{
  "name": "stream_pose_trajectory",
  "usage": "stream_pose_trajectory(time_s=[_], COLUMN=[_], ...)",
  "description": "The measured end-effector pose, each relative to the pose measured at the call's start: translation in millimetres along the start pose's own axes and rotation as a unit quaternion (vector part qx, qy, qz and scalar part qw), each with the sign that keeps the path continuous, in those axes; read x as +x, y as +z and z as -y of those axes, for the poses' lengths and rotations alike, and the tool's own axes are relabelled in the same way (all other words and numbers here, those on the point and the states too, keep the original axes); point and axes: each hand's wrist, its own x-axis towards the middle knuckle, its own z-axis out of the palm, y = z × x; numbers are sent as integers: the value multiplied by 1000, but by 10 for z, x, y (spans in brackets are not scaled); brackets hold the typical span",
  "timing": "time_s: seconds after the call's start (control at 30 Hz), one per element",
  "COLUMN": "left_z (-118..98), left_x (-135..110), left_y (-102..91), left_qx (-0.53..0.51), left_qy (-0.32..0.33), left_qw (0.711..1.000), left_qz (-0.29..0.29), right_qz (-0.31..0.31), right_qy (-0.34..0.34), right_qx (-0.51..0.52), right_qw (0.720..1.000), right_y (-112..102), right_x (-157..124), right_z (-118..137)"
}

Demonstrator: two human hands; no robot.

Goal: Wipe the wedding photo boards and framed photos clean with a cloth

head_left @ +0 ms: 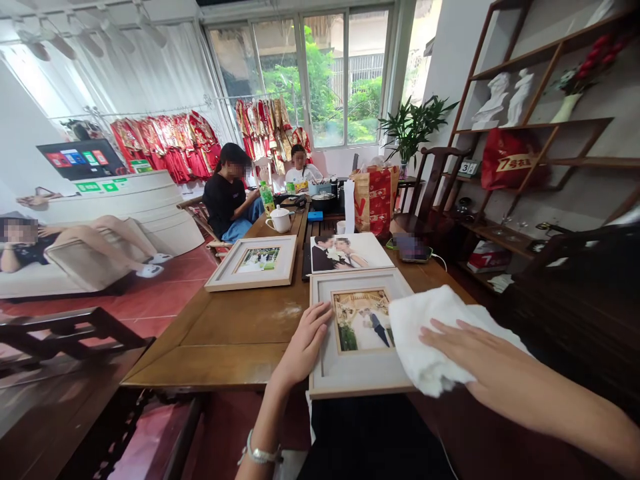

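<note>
A light wooden picture frame with a wedding photo lies at the near edge of the brown wooden table. My left hand rests on the frame's left side, fingers stretched flat. My right hand lies flat, fingers spread, on a white cloth that covers the frame's right side. A second framed photo lies further back to the left. An unframed wedding print lies just behind the near frame.
A phone on a cable, a white teapot, a red gift bag and tea things stand further along the table. Two people sit at its far end; another lies on a sofa at left. Shelves and a wooden chair stand at right.
</note>
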Motion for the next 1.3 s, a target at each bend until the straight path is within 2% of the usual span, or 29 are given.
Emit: stream_pose_trajectory(time_s=[0.13,0.23,0.3,0.4,0.47,0.53,0.67,0.73,0.83,0.93,1.03,1.1,1.17,1.3], left_z=[-12,-20,-22,-14,-3,10,22,19,7,-6,-14,-15,-13,-8], left_x=[-2,-5,-8,-14,-16,-16,-12,-10,-10,-13,-14,-13,-12,-10], left_y=[-1,-4,-7,-7,-5,-1,8,10,10,9,10,11,11,13], left_qx=[1,1,1,5,10,13,21,26,25,22,22,20,18,13], left_qy=[0,-4,-8,-12,-13,-15,-24,-23,-21,-22,-26,-29,-30,-18], left_qw=[1000,1000,1000,1000,1000,1000,999,999,999,1000,999,999,999,1000], left_qz=[4,6,7,8,7,6,7,7,6,7,9,7,5,3], right_qz=[-105,-168,-182,-157,-120,-69,47,79,94,63,11,-27,-62,-87], right_qy=[-4,29,38,2,-46,-102,-199,-195,-113,-2,43,32,-12,-118], right_qx=[-42,-42,-35,-31,-17,16,84,91,59,-13,-65,-62,-32,36], right_qw=[994,985,982,987,992,992,975,973,987,998,997,997,997,989], right_y=[99,108,89,60,45,20,-98,-165,-210,-162,-59,17,84,153], right_x=[500,928,1158,1331,1297,1135,554,259,-3,32,285,483,642,715], right_z=[-130,-215,-234,-126,40,241,525,537,438,393,537,708,887,1127])
